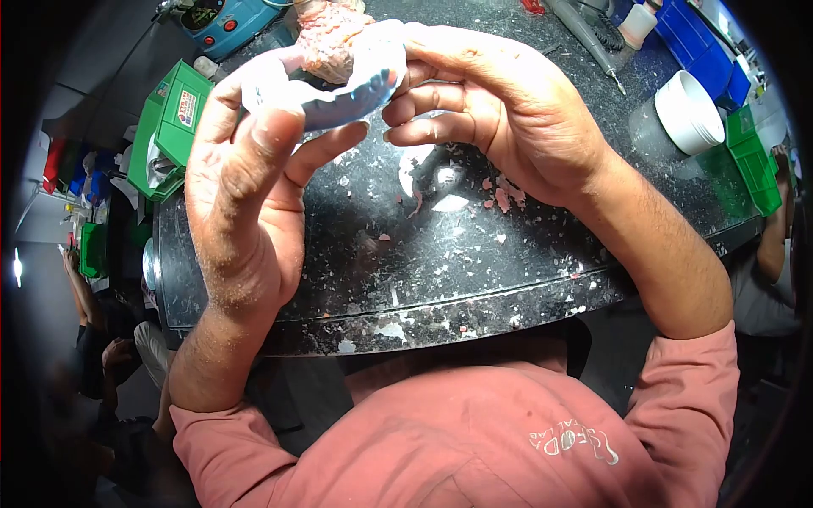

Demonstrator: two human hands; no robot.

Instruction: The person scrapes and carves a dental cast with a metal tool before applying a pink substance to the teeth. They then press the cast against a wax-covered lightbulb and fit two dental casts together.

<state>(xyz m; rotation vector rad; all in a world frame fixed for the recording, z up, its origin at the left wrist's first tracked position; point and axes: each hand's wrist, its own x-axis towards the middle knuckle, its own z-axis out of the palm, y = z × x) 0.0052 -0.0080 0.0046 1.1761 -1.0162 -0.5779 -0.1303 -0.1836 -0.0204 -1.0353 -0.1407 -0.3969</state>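
Observation:
A curved, pale white-blue dental mould (349, 107) is held up over the bench, at the top middle of the view. My left hand (246, 190) grips its left side, with the thumb in front and the fingers behind and below. On the other side, my right hand (521, 97) pinches the right end between thumb and fingertips. Strong light washes out part of the mould's surface, and fingers cover its ends. Just behind it sits a lumpy pinkish mass (329, 38); I cannot make out whether the two touch.
Pink and white scraps (506, 195) litter the black bench (423, 288). Green bins (174, 127) and a blue machine (229, 25) stand left. To the right are a handpiece (584, 38), a white tub (690, 114) and a blue bin (677, 42). Other people's arms (775, 229) show at both sides.

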